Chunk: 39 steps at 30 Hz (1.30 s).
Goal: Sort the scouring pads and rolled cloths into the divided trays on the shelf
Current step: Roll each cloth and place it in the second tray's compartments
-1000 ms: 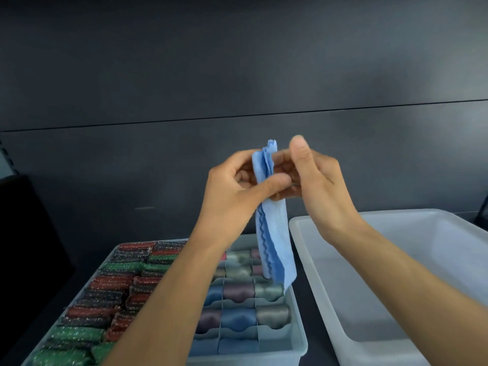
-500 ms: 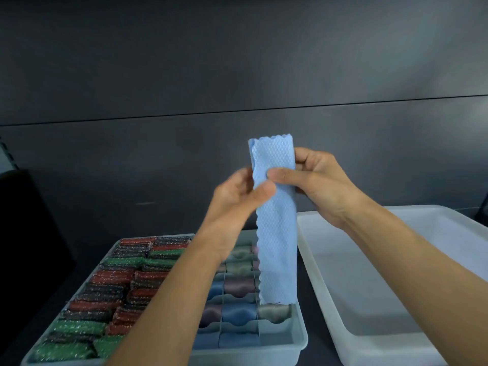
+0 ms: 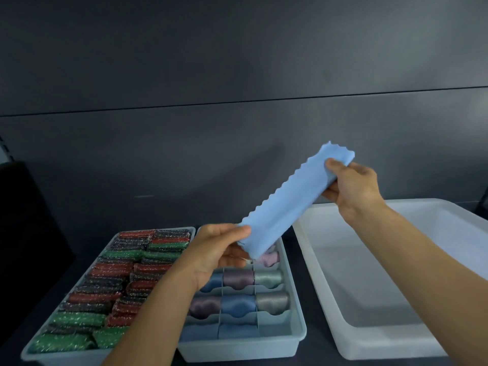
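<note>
A light blue cloth (image 3: 293,199), folded into a long strip with scalloped edges, stretches diagonally between my hands above the trays. My left hand (image 3: 219,249) pinches its lower end and my right hand (image 3: 351,186) grips its upper end. Below lies the divided tray (image 3: 297,313) holding rolled cloths (image 3: 239,278) in blue, purple and grey, one per compartment. Left of it a second tray (image 3: 34,351) is packed with glittery scouring pads (image 3: 105,270) in red, green and dark tones.
A large white bin (image 3: 396,331) with nothing visible inside stands to the right of the divided tray. A dark grey back panel (image 3: 237,75) rises behind the shelf. A black object (image 3: 23,220) sits at the far left.
The cloth hung vertically with both hands near its top. Now my left hand has slid down to the lower end and my right hand has moved right, tilting the strip diagonally.
</note>
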Each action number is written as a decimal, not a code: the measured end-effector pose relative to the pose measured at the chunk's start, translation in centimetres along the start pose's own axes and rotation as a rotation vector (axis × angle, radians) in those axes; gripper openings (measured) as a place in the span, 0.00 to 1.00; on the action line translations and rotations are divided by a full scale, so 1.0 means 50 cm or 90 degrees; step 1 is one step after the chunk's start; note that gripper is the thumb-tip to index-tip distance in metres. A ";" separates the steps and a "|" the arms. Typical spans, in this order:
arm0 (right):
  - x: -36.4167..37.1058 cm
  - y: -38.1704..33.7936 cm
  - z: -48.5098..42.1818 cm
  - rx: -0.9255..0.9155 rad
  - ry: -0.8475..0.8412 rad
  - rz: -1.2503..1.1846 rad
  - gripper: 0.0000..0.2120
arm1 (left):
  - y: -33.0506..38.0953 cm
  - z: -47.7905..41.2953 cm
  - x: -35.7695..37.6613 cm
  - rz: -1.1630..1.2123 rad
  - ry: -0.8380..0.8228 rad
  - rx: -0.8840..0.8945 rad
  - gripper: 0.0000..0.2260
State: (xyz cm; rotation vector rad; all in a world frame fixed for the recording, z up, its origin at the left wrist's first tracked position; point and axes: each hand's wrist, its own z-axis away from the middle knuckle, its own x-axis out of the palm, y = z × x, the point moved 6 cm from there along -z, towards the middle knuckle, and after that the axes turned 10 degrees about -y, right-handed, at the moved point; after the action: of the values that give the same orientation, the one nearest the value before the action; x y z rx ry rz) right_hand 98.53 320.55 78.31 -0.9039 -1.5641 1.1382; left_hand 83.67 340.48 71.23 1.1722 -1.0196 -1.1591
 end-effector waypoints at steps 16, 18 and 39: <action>0.127 0.017 0.128 -0.333 -0.298 0.355 0.17 | 0.107 -0.011 0.049 0.141 0.019 0.128 0.10; 0.140 0.023 0.142 -0.322 -0.376 0.329 0.11 | 0.115 -0.012 0.055 0.159 0.000 0.144 0.15; 0.107 0.034 0.128 -0.176 -0.327 0.112 0.05 | 0.089 -0.018 0.029 0.207 0.091 0.192 0.09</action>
State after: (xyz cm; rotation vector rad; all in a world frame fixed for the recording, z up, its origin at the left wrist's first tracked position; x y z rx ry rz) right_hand 91.02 324.44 77.51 -0.9945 -2.1330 1.3751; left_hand 85.31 339.26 75.51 1.2462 -1.2491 -0.6721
